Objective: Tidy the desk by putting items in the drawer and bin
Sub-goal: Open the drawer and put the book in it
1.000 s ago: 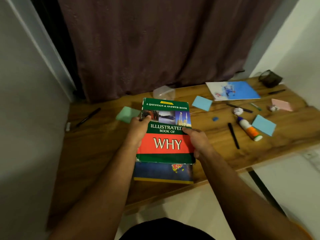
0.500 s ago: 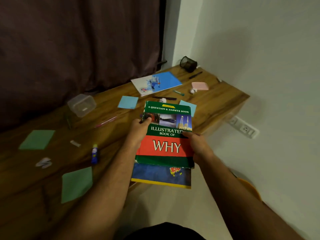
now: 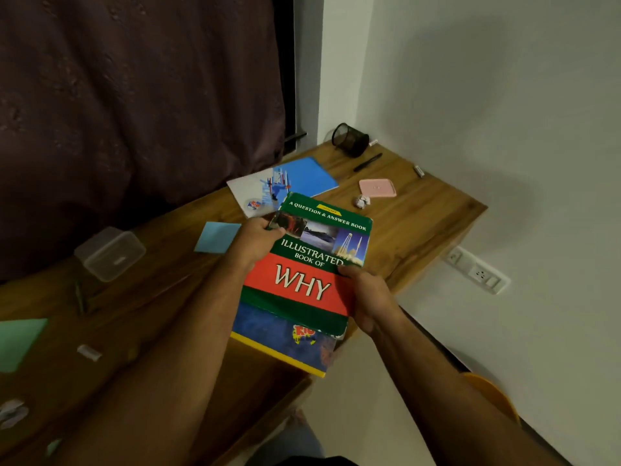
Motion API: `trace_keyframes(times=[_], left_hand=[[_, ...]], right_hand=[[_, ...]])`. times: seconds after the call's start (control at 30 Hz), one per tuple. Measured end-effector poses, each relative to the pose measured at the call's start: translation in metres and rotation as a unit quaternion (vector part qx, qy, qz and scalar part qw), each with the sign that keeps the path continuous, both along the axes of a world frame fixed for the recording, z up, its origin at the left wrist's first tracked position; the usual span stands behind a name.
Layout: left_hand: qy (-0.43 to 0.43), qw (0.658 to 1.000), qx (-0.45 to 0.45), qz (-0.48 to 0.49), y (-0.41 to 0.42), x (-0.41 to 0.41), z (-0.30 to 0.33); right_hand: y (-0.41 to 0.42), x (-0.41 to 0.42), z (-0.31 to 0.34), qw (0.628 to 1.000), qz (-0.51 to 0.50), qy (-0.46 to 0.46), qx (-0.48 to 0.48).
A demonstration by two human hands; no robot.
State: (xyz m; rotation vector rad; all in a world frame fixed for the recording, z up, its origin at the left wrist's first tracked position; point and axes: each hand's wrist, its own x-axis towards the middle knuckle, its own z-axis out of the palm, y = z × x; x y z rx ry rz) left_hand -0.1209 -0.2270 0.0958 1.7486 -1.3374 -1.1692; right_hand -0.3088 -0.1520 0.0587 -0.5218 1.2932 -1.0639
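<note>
I hold a stack of two books above the front edge of the wooden desk (image 3: 423,216). On top is a green and red book titled "Illustrated Book of Why" (image 3: 312,264); under it a blue book with a yellow edge (image 3: 279,334) sticks out toward me. My left hand (image 3: 257,238) grips the stack's left side, thumb on the cover. My right hand (image 3: 369,297) grips its right side. No drawer or bin is in view.
On the desk lie a blue and white booklet (image 3: 285,183), a blue note (image 3: 216,237), a pink pad (image 3: 377,188), a crumpled paper ball (image 3: 362,200), a black pen (image 3: 368,162), a tipped mesh pen cup (image 3: 349,139), a clear plastic box (image 3: 109,253) and green notes (image 3: 18,343). A wall socket (image 3: 477,274) is at right.
The view has swung right along the desk toward its right end and the wall. Both hands keep the same grip on the two books, which now tilt slightly.
</note>
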Motion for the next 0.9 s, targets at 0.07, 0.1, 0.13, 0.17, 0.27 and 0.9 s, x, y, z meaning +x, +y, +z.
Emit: trace_keyframes(times=[0.07, 0.1, 0.13, 0.17, 0.27, 0.9], left_hand=[[-0.014, 1.000, -0.002, -0.015, -0.034, 0.005, 0.006], [-0.023, 1.000, -0.001, -0.017, -0.051, 0.008, 0.008], [-0.030, 0.999, 0.004, -0.017, -0.064, 0.011, 0.009], [-0.036, 0.999, 0.007, -0.019, -0.079, 0.013, 0.011], [-0.081, 0.996, 0.002, -0.044, -0.113, 0.014, 0.016], [-0.246, 0.965, 0.016, -0.092, -0.283, 0.000, 0.011]], right_hand=[[-0.025, 0.005, 0.005, 1.000, 0.015, -0.006, 0.005], [-0.036, 0.007, 0.007, 1.000, 0.024, -0.005, 0.009], [-0.044, 0.008, 0.008, 0.999, 0.033, -0.004, 0.010], [-0.054, 0.009, 0.009, 0.999, 0.042, -0.004, 0.010], [-0.076, 0.008, 0.015, 0.997, 0.073, -0.018, 0.010], [-0.208, 0.032, 0.021, 0.975, 0.175, -0.062, 0.123]])
